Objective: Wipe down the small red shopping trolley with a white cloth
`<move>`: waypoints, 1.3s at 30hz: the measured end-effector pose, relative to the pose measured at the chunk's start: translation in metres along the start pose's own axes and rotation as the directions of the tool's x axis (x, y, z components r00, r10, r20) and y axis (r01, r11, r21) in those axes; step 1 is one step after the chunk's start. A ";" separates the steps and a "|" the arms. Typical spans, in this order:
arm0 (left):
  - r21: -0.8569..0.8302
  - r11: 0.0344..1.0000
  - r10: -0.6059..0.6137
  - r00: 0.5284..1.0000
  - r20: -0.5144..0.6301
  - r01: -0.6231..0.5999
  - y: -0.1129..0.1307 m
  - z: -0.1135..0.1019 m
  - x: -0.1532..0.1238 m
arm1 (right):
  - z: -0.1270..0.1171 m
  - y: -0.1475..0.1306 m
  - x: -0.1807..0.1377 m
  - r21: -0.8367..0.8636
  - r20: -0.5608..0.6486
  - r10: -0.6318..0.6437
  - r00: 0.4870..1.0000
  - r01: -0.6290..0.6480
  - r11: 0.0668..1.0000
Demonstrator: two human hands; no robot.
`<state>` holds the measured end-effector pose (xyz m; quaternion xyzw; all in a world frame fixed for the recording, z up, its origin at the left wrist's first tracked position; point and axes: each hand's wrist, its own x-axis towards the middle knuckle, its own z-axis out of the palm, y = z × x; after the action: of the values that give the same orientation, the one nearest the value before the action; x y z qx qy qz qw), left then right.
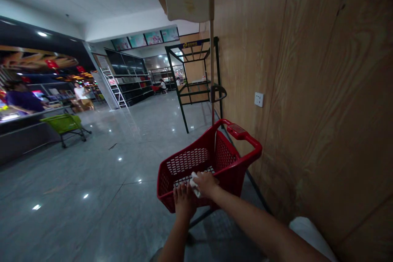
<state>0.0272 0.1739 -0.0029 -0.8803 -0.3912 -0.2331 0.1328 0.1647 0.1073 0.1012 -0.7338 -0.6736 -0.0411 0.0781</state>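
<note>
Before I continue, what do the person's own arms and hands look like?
The left hand and right hand are bare, without gloves. No sleeve covers the visible forearms, and I see no watch, bracelet or cable on them. Rings or markings would be too small to tell.

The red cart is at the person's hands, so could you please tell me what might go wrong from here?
The white cloth in the right hand might slip and drop into the red cart. Pressure from the left hand on the cart could perhaps shift it against the nearby wooden wall.
</note>
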 end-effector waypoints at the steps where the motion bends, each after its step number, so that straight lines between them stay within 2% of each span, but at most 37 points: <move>1: -0.004 1.000 -0.001 1.000 0.011 0.001 -0.002 0.000 0.000 | -0.004 0.010 -0.004 -0.017 0.008 0.005 1.000 -0.005 1.000; 4: -0.012 1.000 -0.008 1.000 0.014 0.008 -0.002 0.001 0.002 | -0.024 0.051 -0.023 -0.085 0.020 0.023 1.000 -0.022 0.996; 8: -0.019 1.000 -0.001 1.000 -0.018 0.000 0.003 0.004 0.005 | -0.055 0.110 -0.054 -0.170 -0.030 0.045 0.999 -0.049 0.984; 10: -0.023 1.000 0.000 0.999 -0.038 -0.001 0.006 0.006 0.007 | -0.066 0.127 -0.065 -0.188 -0.044 0.062 0.997 -0.069 0.980; 12: -0.026 1.000 -0.011 0.998 -0.056 0.010 0.010 0.008 0.007 | -0.069 0.130 -0.070 -0.187 -0.050 0.091 0.995 -0.099 0.977; 16: -0.034 0.999 -0.029 0.998 -0.047 0.028 0.016 0.008 0.009 | -0.051 0.097 -0.059 -0.156 -0.085 0.144 0.986 -0.155 0.975; 23: 0.005 0.999 -0.036 0.999 0.002 0.036 0.021 -0.001 0.010 | 0.000 0.007 -0.010 -0.055 -0.057 0.085 0.995 -0.088 0.995; 26: 0.039 0.999 -0.027 0.999 0.046 0.026 0.016 -0.003 0.009 | 0.004 -0.010 0.001 -0.023 -0.043 0.063 0.997 -0.064 0.998; 28: 0.047 0.999 -0.022 0.997 0.073 0.018 0.010 -0.004 0.007 | 0.001 -0.009 0.001 -0.015 -0.028 0.052 0.998 -0.052 0.999; 32: 0.018 1.000 0.005 0.996 0.088 -0.006 -0.001 -0.005 0.005 | -0.013 0.021 -0.012 -0.059 -0.007 0.040 0.999 -0.040 0.997; 39: 0.027 0.999 -0.025 1.000 0.019 0.024 0.005 -0.002 0.009 | -0.058 0.121 -0.066 -0.168 -0.119 0.040 0.992 -0.060 0.984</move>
<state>0.0354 0.1754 0.0026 -0.8758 -0.4063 -0.2209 0.1380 0.2821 0.0230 0.1407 -0.7508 -0.6434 -0.1392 0.0545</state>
